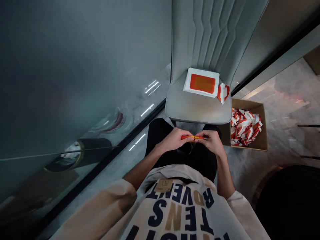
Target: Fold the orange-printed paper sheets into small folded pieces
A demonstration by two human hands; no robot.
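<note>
- My left hand (172, 140) is closed, fingers curled around one end of a slim orange-red and yellow rod (193, 137), which I hold level in front of my lap.
- My right hand (210, 141) is just as closed, pinching the other end, where a dark tip pokes out; the two hands nearly meet at the rod's middle.
- The rod is too small on my feed to tell exactly what it is.
- A grey upholstered chair (197, 110) stands directly ahead, and on its seat lies a stack of white paper sheets (187, 87) printed with an orange-red rectangle.
- A folded red-and-white paper piece (223, 93) touches the stack's lower right corner.
- To the right of the chair, a brown open-topped cardboard box (250, 107) sits on the floor.
- That box already holds a loose heap of crumpled red-and-white paper pieces (245, 126), piled up to about its rim.
- The white stack's full depth is hard to judge from here, so I cannot tell how many sheets remain on the seat.
- Neither hand touches the chair, stack or box.
</note>
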